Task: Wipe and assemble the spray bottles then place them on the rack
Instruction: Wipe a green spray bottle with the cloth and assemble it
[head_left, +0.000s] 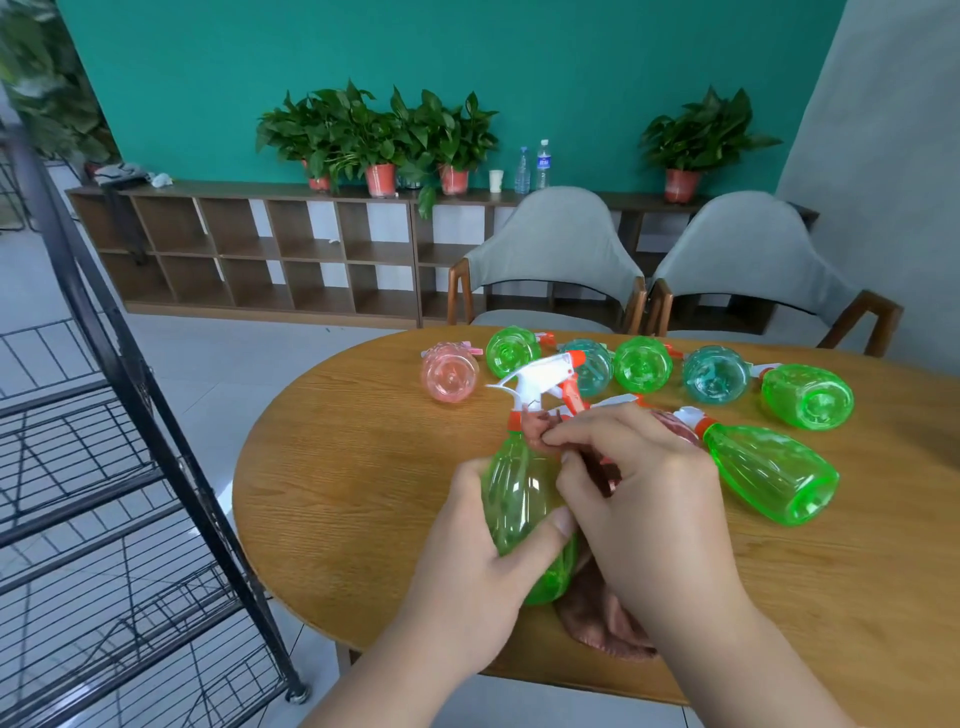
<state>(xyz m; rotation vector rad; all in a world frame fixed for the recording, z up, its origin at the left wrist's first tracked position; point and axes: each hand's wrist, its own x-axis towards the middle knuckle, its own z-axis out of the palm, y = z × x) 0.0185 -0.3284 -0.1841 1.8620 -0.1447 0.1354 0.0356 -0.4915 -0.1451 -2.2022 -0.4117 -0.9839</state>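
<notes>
Rack at left edge of frame. Table centre; spare bottles lying upper centre. My left hand grips green spray bottle mid-frame. Right hand pinches cloth against neck. I'd grip body firm, work cloth round collar, avoid trigger.

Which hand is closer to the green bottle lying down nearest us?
Right. The right hand, pinching the cloth, is just left of the lying bottle; the left hand grips the tilted bottle, farther left.

Bare tabletop left; bottles behind.
</notes>
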